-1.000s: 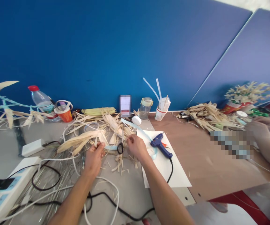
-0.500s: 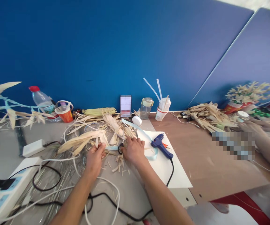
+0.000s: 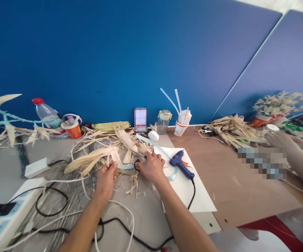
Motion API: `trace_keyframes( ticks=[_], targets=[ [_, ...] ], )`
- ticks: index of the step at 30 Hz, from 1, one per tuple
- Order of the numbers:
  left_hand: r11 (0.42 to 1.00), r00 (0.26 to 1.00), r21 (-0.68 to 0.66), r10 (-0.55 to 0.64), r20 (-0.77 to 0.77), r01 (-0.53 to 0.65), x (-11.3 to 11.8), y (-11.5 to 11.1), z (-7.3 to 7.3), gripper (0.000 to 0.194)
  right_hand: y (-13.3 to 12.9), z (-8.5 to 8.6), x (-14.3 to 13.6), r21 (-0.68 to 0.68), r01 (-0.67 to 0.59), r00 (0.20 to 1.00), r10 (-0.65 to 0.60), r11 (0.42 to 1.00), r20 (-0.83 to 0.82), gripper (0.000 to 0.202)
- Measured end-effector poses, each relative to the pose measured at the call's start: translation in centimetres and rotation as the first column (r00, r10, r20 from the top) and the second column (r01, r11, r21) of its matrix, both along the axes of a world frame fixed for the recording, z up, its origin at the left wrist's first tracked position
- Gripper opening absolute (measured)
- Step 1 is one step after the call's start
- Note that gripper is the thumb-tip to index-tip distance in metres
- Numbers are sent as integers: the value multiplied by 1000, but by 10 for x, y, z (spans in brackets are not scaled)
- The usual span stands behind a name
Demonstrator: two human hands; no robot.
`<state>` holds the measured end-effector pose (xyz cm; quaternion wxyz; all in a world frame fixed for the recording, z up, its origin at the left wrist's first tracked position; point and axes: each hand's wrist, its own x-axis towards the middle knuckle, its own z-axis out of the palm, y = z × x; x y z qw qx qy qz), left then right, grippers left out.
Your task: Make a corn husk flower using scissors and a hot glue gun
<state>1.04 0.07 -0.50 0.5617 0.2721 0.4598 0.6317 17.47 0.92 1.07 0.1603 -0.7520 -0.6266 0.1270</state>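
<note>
White paper cup at the wall holds clear sticks and a wooden one; glass jar beside it, contents unclear. Orange cup stuffed with small items. Left hand pinches a pale blue ribbon against the corn husks on the tabletop. Right hand grips black-handled scissors at the ribbon, between both hands. Blue glue gun just right, on white paper.

Both hands — husk pile
</note>
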Motion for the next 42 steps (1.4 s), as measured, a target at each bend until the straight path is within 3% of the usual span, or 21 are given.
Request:
trace_keyframes(
  ticks=[6, 8, 11, 15, 19, 22, 24, 26, 28, 29, 33, 36, 37, 39, 42],
  targets=[
    [1000, 1000, 2, 4, 12, -4, 0, 0, -1, 38, -4, 3, 2, -18, -109, 991, 110, 994, 73, 33],
    [1000, 1000, 2, 0, 5, 0, 0, 1, -2, 38, -6, 4, 0, -6, -129, 988, 129, 992, 85, 35],
    [1000, 1000, 1, -13, -1, 13, 0, 1, -4, 36, -6, 2, -4, -2, -127, 987, 127, 992, 100, 42],
    [1000, 1000, 0, -9, -4, 9, -1, 1, -3, 36, -4, 1, -5, -9, -68, 994, 69, 998, 81, 38],
    [1000, 1000, 0, -14, -4, 14, 0, 0, -2, 36, -1, 2, 2, 24, 7, 1000, -7, 1000, -10, 44],
    [1000, 1000, 0, -6, 14, 6, 0, 0, -1, 36, 5, 3, 10, 41, 110, 965, -97, 993, -242, 43],
    [1000, 1000, -6, -10, 29, 10, -1, 0, 0, 37, 11, 2, 13, 82, 177, 837, -106, 981, -537, 41],
    [1000, 999, -16, -16, 50, 16, -1, 0, 1, 37, 13, 2, 11, 144, 212, 579, -5, 967, -815, 41],
    [1000, 997, -23, -12, 71, 13, -1, 0, 3, 38, 12, 3, 4, 192, 179, 328, 125, 965, -936, 40],
    [1000, 997, -24, -10, 78, 12, -1, 0, 3, 38, 10, 4, 0, 204, 134, 254, 166, 970, -953, 38],
    [1000, 996, -15, -13, 86, 15, -1, 0, 4, 38, -5, 9, -13, 175, -159, 157, 200, 972, -967, 25],
    [1000, 996, -10, -19, 92, 20, -2, 0, 4, 38, -11, 9, -17, 103, -286, 77, 129, 953, -989, 36],
    [1000, 995, -8, -18, 97, 19, -2, 0, 4, 38, -11, 8, -17, 80, -294, 79, 108, 952, -991, 41],
    [1000, 994, -4, -8, 112, 9, -3, 0, 5, 39, -10, 6, -16, 59, -297, 173, 115, 953, -978, 44],
    [1000, 992, -1, 10, 126, -10, -4, 1, 5, 37, -8, 5, -14, 127, -260, 460, 239, 957, -855, 35]
  ],
)
